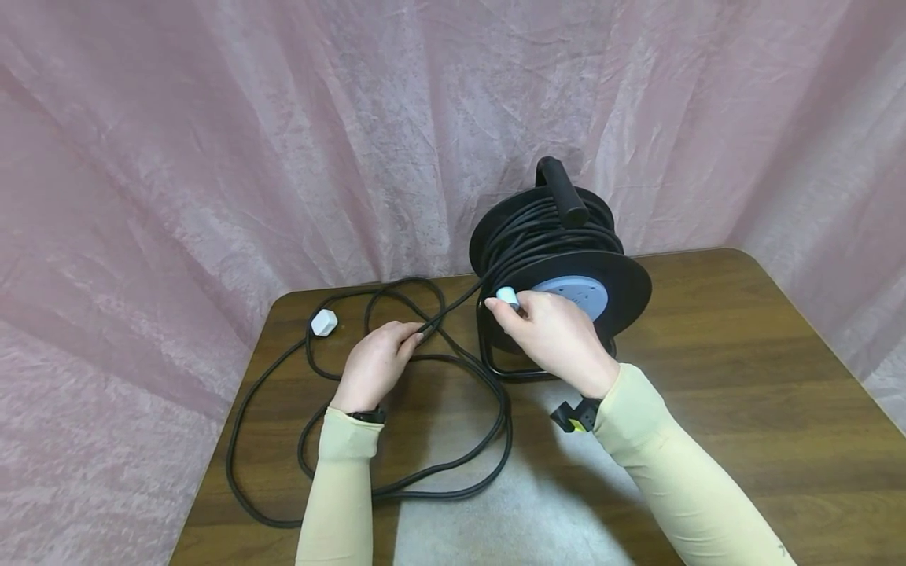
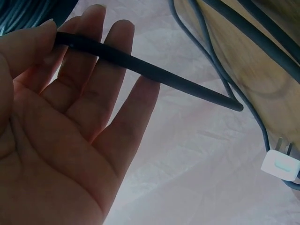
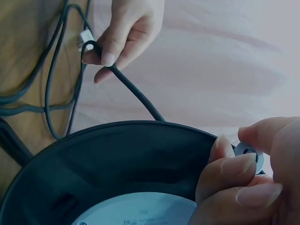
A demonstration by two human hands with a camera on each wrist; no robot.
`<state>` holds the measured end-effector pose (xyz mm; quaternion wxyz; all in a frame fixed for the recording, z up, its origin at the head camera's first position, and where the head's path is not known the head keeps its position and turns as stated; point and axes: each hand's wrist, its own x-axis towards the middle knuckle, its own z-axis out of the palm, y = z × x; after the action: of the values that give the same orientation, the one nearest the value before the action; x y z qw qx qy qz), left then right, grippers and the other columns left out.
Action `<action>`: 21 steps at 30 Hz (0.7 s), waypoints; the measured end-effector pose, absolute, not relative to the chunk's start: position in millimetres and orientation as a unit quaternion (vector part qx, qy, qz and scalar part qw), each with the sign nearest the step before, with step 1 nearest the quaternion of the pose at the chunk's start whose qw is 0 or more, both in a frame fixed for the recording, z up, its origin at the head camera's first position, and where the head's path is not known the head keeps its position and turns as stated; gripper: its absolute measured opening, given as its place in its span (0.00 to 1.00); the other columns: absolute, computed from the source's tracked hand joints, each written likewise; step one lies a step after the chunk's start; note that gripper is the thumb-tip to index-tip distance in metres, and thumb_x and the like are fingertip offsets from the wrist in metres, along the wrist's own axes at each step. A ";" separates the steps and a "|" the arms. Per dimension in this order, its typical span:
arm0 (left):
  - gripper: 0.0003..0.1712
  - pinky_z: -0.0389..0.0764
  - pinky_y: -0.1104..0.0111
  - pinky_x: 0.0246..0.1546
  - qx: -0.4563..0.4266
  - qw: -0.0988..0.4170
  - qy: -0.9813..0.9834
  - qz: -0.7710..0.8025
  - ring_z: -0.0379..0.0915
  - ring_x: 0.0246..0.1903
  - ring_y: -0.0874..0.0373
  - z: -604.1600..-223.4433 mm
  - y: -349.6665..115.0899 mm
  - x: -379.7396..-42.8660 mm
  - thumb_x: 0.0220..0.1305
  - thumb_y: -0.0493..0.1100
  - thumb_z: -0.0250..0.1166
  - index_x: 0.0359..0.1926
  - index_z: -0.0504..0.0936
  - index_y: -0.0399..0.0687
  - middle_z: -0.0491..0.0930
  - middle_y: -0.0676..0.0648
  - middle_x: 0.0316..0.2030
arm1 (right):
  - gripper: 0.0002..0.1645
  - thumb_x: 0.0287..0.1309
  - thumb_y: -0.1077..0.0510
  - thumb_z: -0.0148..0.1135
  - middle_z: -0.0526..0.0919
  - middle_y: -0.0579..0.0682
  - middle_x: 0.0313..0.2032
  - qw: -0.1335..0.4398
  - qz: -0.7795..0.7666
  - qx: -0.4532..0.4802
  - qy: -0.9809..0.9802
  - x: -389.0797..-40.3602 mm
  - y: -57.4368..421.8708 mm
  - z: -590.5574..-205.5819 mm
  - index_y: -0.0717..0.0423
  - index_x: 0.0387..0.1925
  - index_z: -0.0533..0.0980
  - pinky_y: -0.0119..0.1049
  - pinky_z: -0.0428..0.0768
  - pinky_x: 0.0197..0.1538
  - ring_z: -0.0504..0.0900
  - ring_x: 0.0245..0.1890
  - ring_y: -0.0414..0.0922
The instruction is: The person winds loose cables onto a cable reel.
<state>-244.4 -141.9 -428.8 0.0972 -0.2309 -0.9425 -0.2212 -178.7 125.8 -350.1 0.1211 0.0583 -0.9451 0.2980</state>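
Observation:
A black cable reel (image 1: pixel 630 283) with a pale blue centre plate (image 1: pixel 591 295) stands on the table, partly wound with black cable (image 1: pixel 524 236). Between thumb and fingers, my left hand (image 1: pixel 377 362) pinches the loose cable (image 2: pixel 187 91) left of the reel, where it runs up to the drum. My right hand (image 1: pixel 559 334) grips the small light-coloured crank knob (image 1: pixel 506 295) at the near side of the reel; the right wrist view shows its fingers (image 3: pixel 234 171) curled round the knob (image 3: pixel 248 152). At the cable's end, a white plug (image 1: pixel 324 323) lies on the table, its metal prongs visible in the left wrist view.
Loops of loose cable (image 1: pixel 453 495) spread over the left half of the wooden table (image 1: pixel 743 393). The reel's black carrying handle (image 1: pixel 562 192) rises at the back, on a tubular frame (image 1: pixel 517 377). Behind the table hangs a pink curtain (image 1: pixel 354 157).

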 end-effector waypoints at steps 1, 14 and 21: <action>0.14 0.78 0.60 0.37 -0.230 0.096 -0.942 -0.222 0.76 0.35 0.60 -428.6 -142.5 -244.6 0.72 0.47 0.61 0.53 0.85 0.52 0.83 0.53 0.40 | 0.39 0.65 0.24 0.44 0.62 0.42 0.13 0.122 0.298 0.057 -0.945 -178.9 126.4 -349.2 0.48 0.14 0.64 0.40 0.61 0.16 0.64 0.14 0.43; 0.15 0.77 0.60 0.38 -0.233 0.120 -0.939 -0.225 0.75 0.35 0.60 -425.9 -146.0 -244.1 0.74 0.48 0.59 0.56 0.84 0.55 0.82 0.54 0.41 | 0.40 0.66 0.23 0.41 0.65 0.45 0.15 0.132 0.328 0.041 -0.934 -177.2 146.8 -333.8 0.51 0.17 0.66 0.41 0.63 0.19 0.64 0.16 0.45; 0.16 0.78 0.60 0.39 -0.241 0.134 -0.934 -0.227 0.76 0.38 0.61 -426.4 -145.2 -245.7 0.74 0.48 0.59 0.58 0.83 0.56 0.83 0.54 0.43 | 0.39 0.67 0.24 0.41 0.75 0.44 0.17 0.110 0.328 0.026 -0.938 -175.6 152.5 -327.5 0.50 0.19 0.71 0.42 0.67 0.22 0.71 0.19 0.46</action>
<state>-245.7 -145.2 -426.4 0.1344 -0.2415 -0.9338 -0.2271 -175.6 152.5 -327.5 0.1097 0.0264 -0.9378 0.3283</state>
